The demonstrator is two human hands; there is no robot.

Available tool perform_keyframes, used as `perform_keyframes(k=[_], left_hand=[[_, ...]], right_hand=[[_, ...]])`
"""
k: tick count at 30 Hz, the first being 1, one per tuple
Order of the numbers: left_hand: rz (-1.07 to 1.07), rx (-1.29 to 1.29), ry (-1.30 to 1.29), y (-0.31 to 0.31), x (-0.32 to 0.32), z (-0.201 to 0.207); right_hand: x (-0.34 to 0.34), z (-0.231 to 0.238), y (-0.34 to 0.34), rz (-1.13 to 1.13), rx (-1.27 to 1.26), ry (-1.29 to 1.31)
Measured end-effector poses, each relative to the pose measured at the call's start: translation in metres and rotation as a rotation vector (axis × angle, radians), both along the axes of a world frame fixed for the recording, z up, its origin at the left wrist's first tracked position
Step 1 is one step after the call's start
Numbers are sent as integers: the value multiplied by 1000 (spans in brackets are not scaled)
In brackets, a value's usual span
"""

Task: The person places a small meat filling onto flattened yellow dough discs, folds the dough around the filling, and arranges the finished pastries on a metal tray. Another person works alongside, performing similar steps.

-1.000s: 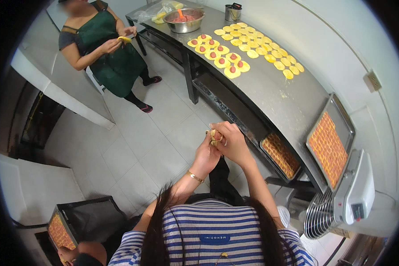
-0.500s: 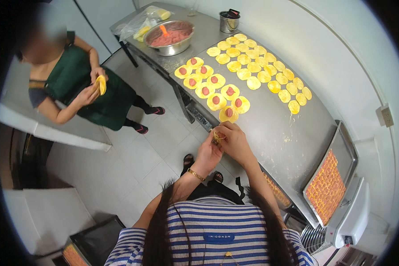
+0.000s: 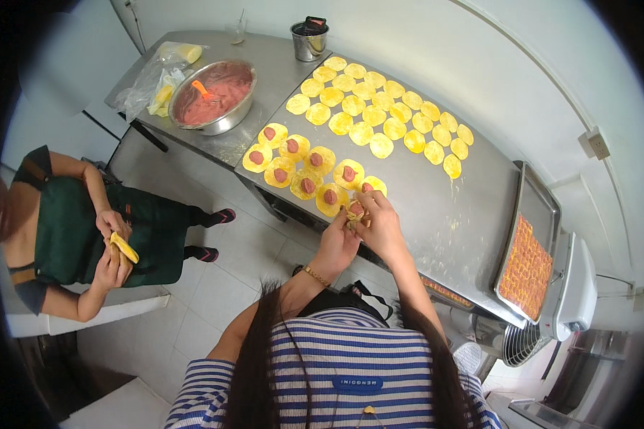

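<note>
My left hand and my right hand meet at the table's near edge. Between their fingertips they pinch a round yellow dough wrapper, gathered in folds with pink filling showing in it. Just beyond my hands lie several flat yellow wrappers, each with a lump of pink filling on top. My right fingers partly cover the nearest of these. Farther back, rows of plain yellow wrappers are spread on the metal table.
A steel bowl of pink filling with an orange-handled tool stands far left, near plastic bags. A metal pot stands at the back. At right sits a tray packed with small pieces. At left, a person in a green apron holds a folded wrapper.
The view has shifted, so the table contents appear farther left and the other person lower. Both my hands stay together at the wrapper; more pink filling shows between my fingers.
</note>
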State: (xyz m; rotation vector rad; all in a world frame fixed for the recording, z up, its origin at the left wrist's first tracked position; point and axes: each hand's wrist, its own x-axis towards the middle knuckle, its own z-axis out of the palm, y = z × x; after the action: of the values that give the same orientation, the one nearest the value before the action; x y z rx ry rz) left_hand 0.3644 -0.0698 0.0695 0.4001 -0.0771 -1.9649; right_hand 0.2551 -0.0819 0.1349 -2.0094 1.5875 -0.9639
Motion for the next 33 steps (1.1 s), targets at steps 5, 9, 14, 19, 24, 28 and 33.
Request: perform_keyframes(k=[5,9,14,19,24,28,33], left_hand=[[-33,65,35,-6,-2,-3],[-26,101,-21,-7,-2,-9],[-4,126,-43,0,-6,-15],[-18,155,-46,11,-20,-12],[-71,160,-203,20,-32,-14],[-64,164,-225,30,-50,-16],[-76,202,-220,37,-66,-18]], right_hand=[[-6,-7,-3,51,-3,58],[-10,-9,-1,66,2,-42],[-10,-11,8,-36,-60,-11],[-25,-13,16,24,46,-36],[-47,-12,27,64,105,-155],[-57,-18,36,5,90,-88],[-79,-24,44,52,67,-93]])
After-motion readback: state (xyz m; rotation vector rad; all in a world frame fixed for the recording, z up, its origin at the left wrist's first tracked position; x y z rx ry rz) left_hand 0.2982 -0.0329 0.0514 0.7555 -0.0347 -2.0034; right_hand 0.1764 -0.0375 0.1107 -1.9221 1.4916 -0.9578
